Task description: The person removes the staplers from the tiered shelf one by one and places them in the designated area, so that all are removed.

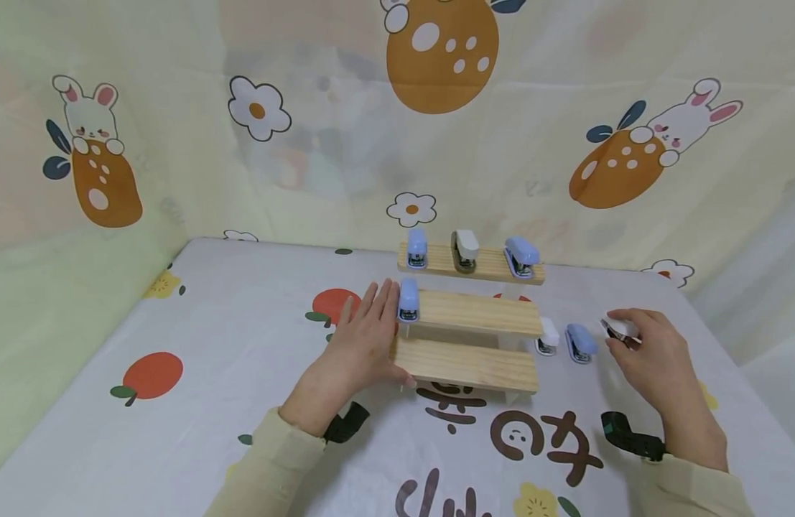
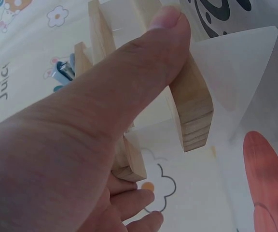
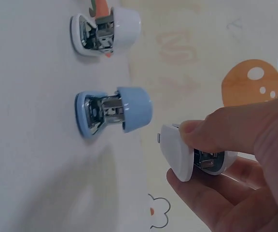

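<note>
Rack with staplers, attended by two hands. The rack (image 1: pixel 475 314), three stepped boards on translucent supports (image 2: pixel 240 63), stands toward the far edge of the surface (image 1: pixel 242 345). The right hand (image 1: pixel 652 355) pinches the held white stapler (image 3: pixel 176 152), its grip drawn in to the stapler's thickness, beyond the rack's right end; whether the stapler touches the surface cannot be told. The left hand (image 1: pixel 361 345) lies along the rack's left end, fingers extended, thumb on the front board (image 1: pixel 465 364), grasping nothing. Probable faults: the held white stapler, tilted and smooth-looking, could slip from a light pinch; the loose white stapler (image 1: pixel 549 336), just beside the rack's right end, and the loose blue stapler (image 1: pixel 579 343), nearer the right hand, could be toppled by a low sweep; the middle blue stapler (image 1: pixel 408 298) could be nudged off should the left fingers shift; uneven thumb pressure might skew the rack. Contents by tier: the back board (image 1: pixel 439 258) bears the left blue stapler (image 1: pixel 417 248), the grey-based white stapler (image 1: pixel 465 248) and, near its right end, the right blue stapler (image 1: pixel 523 255); the middle board (image 1: pixel 494 317) bears the middle blue stapler at its left end.
</note>
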Demonstrator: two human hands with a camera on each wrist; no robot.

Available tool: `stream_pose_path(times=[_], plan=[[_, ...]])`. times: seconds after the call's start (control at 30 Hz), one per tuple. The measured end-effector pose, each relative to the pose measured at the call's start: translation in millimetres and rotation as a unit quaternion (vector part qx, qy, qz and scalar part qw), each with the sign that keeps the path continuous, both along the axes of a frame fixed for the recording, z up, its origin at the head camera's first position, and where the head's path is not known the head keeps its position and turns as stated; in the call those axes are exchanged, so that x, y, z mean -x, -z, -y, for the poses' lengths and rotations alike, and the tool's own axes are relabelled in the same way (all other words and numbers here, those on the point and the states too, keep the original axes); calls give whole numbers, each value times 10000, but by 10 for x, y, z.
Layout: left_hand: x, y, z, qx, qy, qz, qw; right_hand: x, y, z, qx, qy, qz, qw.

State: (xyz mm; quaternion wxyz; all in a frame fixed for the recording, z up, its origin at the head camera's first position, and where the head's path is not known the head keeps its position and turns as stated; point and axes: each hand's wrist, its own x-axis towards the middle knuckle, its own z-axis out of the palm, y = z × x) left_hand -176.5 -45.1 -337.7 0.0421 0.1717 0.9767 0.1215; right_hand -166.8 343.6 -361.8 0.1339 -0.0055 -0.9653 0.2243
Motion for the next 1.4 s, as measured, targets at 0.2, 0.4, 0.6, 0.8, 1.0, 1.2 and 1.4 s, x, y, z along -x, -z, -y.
stream_pose_path(times=[0.2, 0.4, 0.6, 0.8, 1.0, 1.2, 1.4], plan=[[-7, -3, 2, 5, 6, 30, 10000, 14, 64, -77, 23, 149, 178, 9997], [2, -5, 3, 60, 6, 81, 9999, 23, 146, -127, -31, 131, 348, 9993], [6, 7, 10, 70, 6, 102, 9999, 44, 217, -121, 25, 163, 553, 9983], [2, 8, 12, 75, 16, 81, 9999, 52, 245, -120, 35, 192, 746, 9970], [13, -7, 5, 64, 30, 36, 10000, 76, 246, -111, 111, 305, 851, 9958], [18, -11, 0, 33, -3, 91, 10000, 95, 253, -110, 78, 265, 1067, 9939], [11, -7, 1, 24, 11, 72, 10000, 87, 249, -109, 48, 219, 1202, 9925]])
